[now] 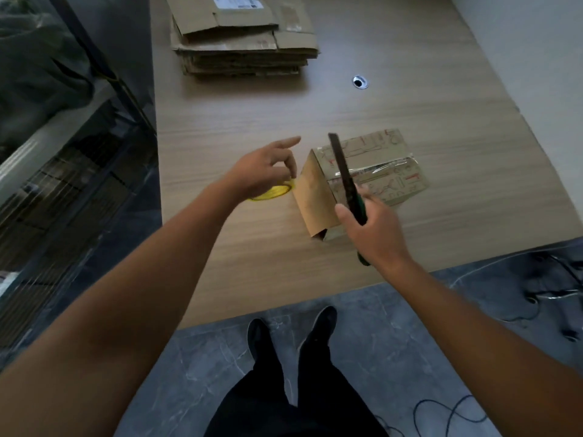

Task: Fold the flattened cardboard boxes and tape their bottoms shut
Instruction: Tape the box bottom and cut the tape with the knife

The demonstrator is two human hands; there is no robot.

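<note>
A folded cardboard box (318, 193) stands on the wooden table (239, 127), its printed bottom flaps up and a shiny strip of clear tape (388, 167) across the seam. My right hand (369, 228) grips green-handled scissors (345, 175), the blades closed and pointing up over the box. My left hand (265, 171) hovers with fingers spread just left of the box, above a yellow tape roll (274, 192) that lies flat and is partly hidden by the hand. A stack of flattened cardboard boxes (243, 36) lies at the far side.
A round cable grommet (360, 81) is set in the table right of the stack. A dark metal rack (63, 184) runs along the left of the table. Cables (555, 285) trail on the grey floor at right. My feet (290, 335) stand at the near table edge.
</note>
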